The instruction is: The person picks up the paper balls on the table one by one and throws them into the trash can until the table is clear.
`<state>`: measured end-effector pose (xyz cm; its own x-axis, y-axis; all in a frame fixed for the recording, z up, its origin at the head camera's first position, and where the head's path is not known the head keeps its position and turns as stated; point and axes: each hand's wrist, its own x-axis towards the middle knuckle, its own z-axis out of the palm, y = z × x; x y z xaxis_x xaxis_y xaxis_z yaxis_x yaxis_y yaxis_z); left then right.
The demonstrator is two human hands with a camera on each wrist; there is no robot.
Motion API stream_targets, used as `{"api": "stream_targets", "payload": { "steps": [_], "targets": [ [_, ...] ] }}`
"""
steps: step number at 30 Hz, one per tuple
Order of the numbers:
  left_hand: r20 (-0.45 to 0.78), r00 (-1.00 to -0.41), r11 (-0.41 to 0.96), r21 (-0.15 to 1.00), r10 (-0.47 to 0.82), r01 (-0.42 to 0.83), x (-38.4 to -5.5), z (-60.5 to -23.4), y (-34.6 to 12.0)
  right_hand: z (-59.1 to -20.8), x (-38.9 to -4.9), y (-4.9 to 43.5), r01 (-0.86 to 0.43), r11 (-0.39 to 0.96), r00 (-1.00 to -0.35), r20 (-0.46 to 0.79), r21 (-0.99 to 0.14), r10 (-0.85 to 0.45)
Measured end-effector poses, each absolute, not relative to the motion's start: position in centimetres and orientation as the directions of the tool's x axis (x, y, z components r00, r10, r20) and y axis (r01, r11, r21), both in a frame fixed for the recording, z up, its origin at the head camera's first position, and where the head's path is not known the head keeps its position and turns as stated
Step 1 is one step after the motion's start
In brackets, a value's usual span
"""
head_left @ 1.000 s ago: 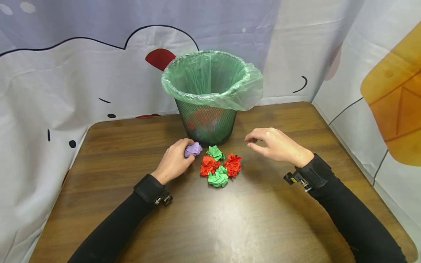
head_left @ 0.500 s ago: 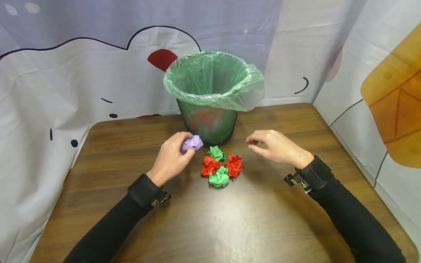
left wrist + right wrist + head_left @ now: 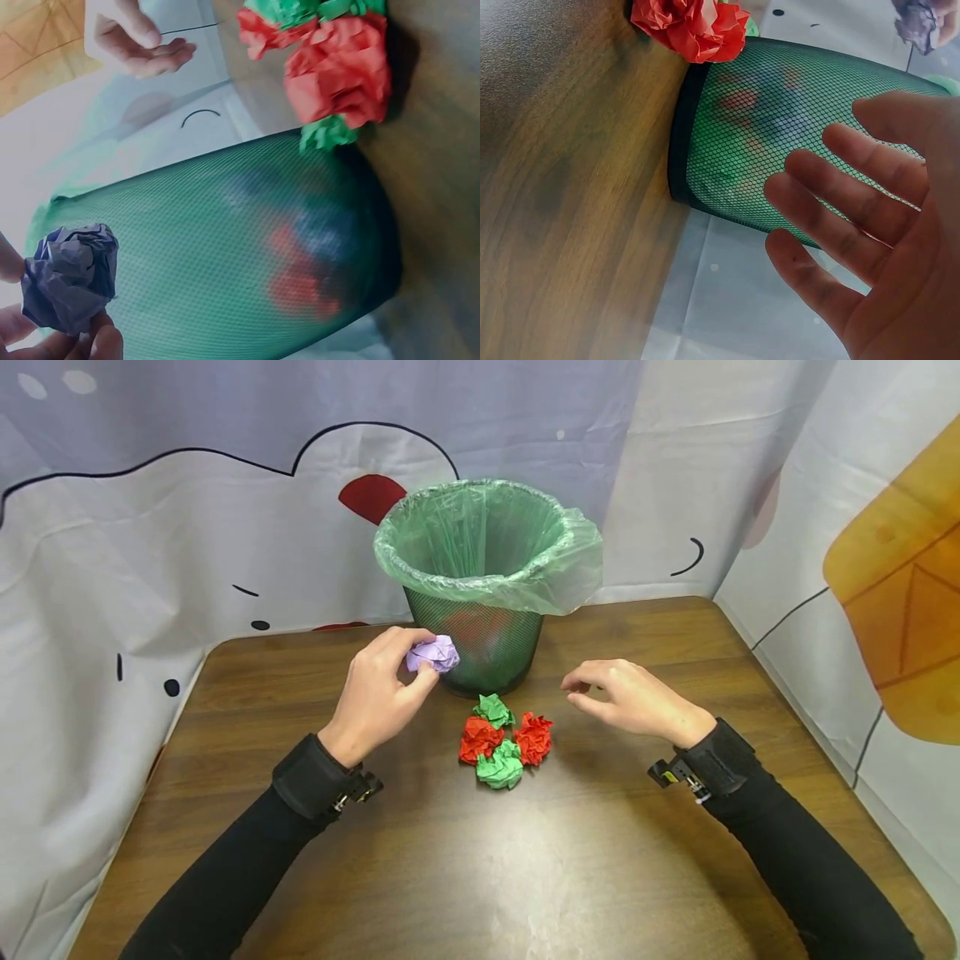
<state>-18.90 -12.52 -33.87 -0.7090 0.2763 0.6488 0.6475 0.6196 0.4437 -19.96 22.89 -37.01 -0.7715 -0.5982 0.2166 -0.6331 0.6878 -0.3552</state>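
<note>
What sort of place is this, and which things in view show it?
Probably an indoor recording corner: patterned cloth hangs behind the table, a bin stands on the tabletop, and small cameras are strapped at both wrists.

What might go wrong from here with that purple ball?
The left hand holds the purple paper ball with fingertips, so it might slip. The ball is not yet over the opening of the mesh wastebasket; too low a swing could bump it. The green bin liner flares loosely toward the right and might snag.

Contents (image 3: 300,289) blurred behind the bin mesh (image 3: 165,262).
</note>
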Motion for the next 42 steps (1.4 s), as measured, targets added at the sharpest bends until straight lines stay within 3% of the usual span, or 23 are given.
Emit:
{"api": "stream_targets", "payload": {
  "steps": [19, 31, 42],
  "targets": [
    [0.774, -0.579, 0.599, 0.344, 0.255, 0.723, -20.4, -27.5, -12.7, -37.2, -19.9, 22.9, -0.633, 0.687, -0.771, 0.218, -0.355, -0.598],
    [0.798, -0.554, 0.601, 0.327, 0.237, 0.729, -21.9, -25.3, -12.7, -37.3, -20.0, 23.1, -0.625, 0.691, -0.778, 0.213, -0.362, -0.592],
    [0.785, -0.579, 0.644, 0.33, 0.218, 0.69, -23.3, -23.5, -12.5, -37.5, -19.9, 23.4, -0.614, 0.692, -0.786, 0.209, -0.379, -0.582]
  ]
}}
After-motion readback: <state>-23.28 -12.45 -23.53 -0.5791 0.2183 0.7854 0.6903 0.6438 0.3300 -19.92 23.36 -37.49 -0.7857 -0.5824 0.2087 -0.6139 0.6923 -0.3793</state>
